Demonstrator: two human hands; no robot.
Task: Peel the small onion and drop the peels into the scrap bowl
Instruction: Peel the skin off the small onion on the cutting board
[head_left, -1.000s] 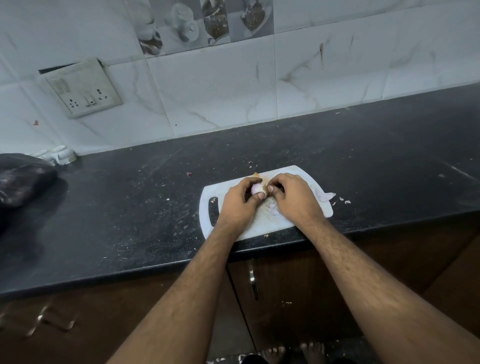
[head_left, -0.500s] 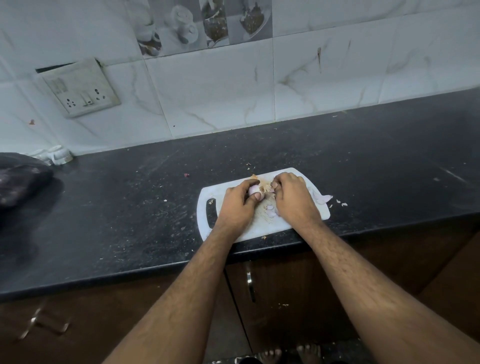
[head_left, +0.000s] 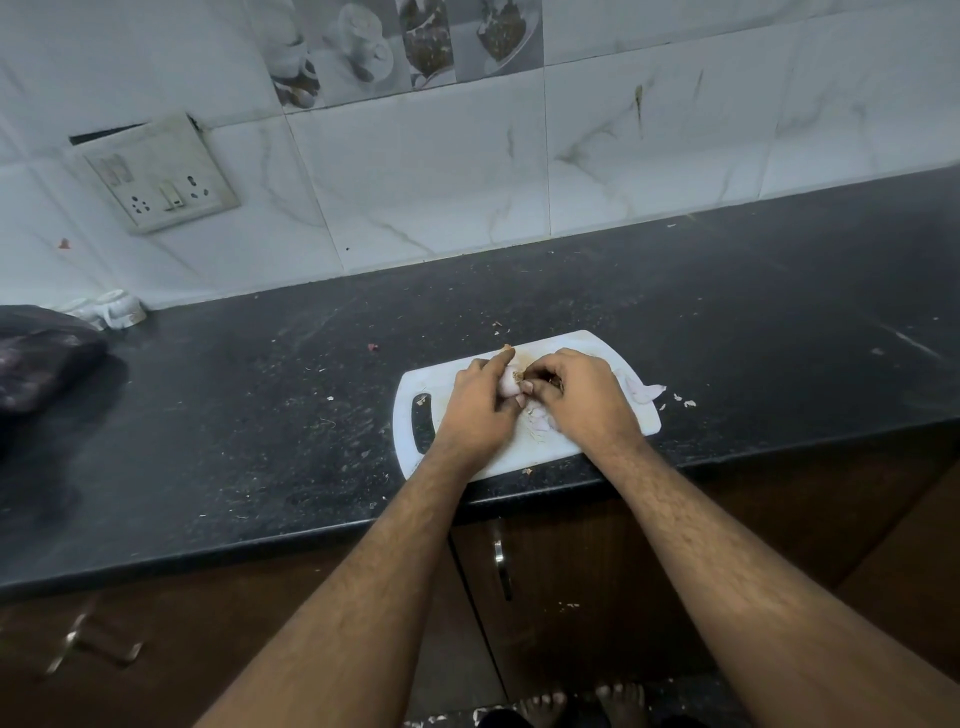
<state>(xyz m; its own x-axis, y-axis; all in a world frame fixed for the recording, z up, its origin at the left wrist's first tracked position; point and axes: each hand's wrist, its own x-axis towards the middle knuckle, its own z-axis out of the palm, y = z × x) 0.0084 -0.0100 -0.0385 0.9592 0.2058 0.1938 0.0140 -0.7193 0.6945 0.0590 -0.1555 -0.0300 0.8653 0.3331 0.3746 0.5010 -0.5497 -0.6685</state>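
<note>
While curled together, both hands (head_left: 530, 402) around onion (head_left: 508, 383).

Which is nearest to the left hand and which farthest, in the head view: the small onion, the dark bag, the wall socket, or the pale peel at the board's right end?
From the left hand:
1. Small onion, in its fingers.
2. Pale peel, right end of the cutting board.
3. Wall socket, up left on the tiles.
4. Dark bag, far left on the counter.
</note>
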